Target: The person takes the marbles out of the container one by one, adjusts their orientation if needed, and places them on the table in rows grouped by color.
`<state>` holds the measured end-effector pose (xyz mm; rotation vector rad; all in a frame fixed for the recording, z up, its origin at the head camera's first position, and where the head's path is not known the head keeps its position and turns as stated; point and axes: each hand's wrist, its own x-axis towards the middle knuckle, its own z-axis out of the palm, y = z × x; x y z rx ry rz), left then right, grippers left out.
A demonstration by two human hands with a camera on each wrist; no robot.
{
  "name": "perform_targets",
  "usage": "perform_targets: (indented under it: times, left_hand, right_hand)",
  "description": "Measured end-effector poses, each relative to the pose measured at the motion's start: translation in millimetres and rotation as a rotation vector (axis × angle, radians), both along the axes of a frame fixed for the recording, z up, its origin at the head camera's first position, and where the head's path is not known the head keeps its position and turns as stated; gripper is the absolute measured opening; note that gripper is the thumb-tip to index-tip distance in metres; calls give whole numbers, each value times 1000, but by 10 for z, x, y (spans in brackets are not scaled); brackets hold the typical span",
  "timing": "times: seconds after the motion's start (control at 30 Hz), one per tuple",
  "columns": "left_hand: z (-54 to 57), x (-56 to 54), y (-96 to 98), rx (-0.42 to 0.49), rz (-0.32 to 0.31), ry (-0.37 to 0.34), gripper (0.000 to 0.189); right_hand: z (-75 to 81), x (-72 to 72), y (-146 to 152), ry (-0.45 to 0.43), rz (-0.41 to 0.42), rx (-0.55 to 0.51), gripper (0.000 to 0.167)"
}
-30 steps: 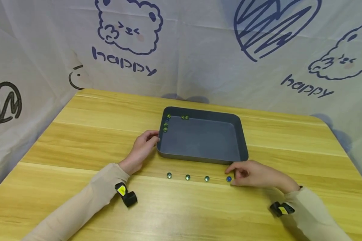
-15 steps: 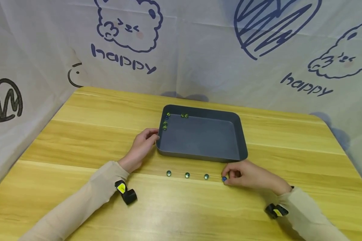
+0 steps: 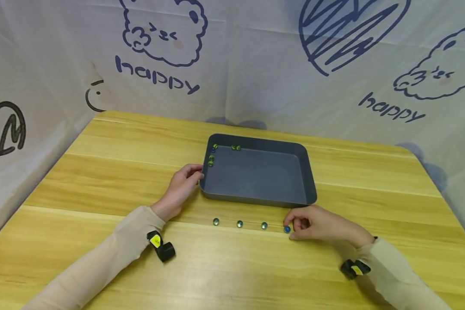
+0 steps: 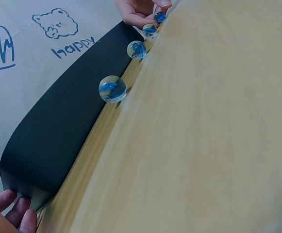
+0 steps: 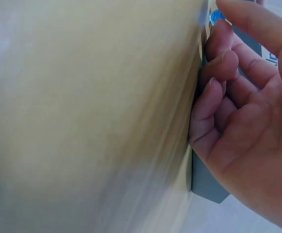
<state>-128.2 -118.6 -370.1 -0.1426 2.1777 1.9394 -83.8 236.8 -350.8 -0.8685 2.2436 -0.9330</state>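
Four marbles line the lower middle; my right hand [image 3: 320,224] pinches the blue marble [image 3: 286,229], so I'd squeeze gently, while my left hand [image 3: 180,189] steadies the tray [image 3: 311,189] with curled fingers.

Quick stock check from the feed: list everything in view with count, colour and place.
tray: one, dark grey, middle of the table.
marbles in tray: about five, greenish and blue, far left corner; exact count unclear.
marbles on table: four, bluish glass, in a row in front of the tray.
table: one, light wood.
backdrop cloth: white with blue bear drawings, behind the table.
left hand: holds the tray's left edge.
right hand: fingers on the rightmost marble.
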Motion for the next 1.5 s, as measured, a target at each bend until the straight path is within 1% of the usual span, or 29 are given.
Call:
perform_targets:
  times: [0.2,0.33,0.43,0.53,0.63,0.73,0.8,0.87,0.97,1.1,1.2,1.3,1.4,1.5]
  left_hand:
    - [22,-19,19,1,1,10,41]
    - [46,-40,44,4,-10,24,41]
    - [74,-53,53,-1,-8,35,41]
    - [102,-64,51,-9,-2,46,41]
    - [116,-74,50,-11,-11,49,40]
    - [110,-79,44,-13,-19,56,40]
    - [97,-73,40,-16,-18,53,41]
    - [75,-63,38,-14,-16,50,41]
    - [43,-41,42,-12,-16,39,41]
    - [25,-31,15,-18,-8,35,41]
    - [30,-34,-32,-28,4,35,42]
    - [28,-30,-57,-21,11,35,42]
    - [11,-17,-38,-9,1,33,42]
    - [-8,-4,-6,1,2,36,41]
  right_hand:
    - [49,-20,48,-17,-3,14,28]
    - [146,4,114,-30,-12,34,36]
    - [266,27,158,-21,3,50,40]
    - [426,37,182,-9,10,64,41]
    - [602,18,189,37,-7,87,40]
    - [754,-53,160,114,-55,117,39]
    - [824,-131,119,168,-100,125,38]
    - [870,-224,62,201,-150,124,37]
    - [901,-383,-39,227,-209,110,35]
    - [890,-679,-261,266,-256,122,32]
    - [859,-960,-498,294,-265,150,32]
    - [806,-1222,-733,294,-265,164,34]
    - [729,-1400,-939,306,-257,183,32]
    - [648,-1509,-1128,305,-255,201,29]
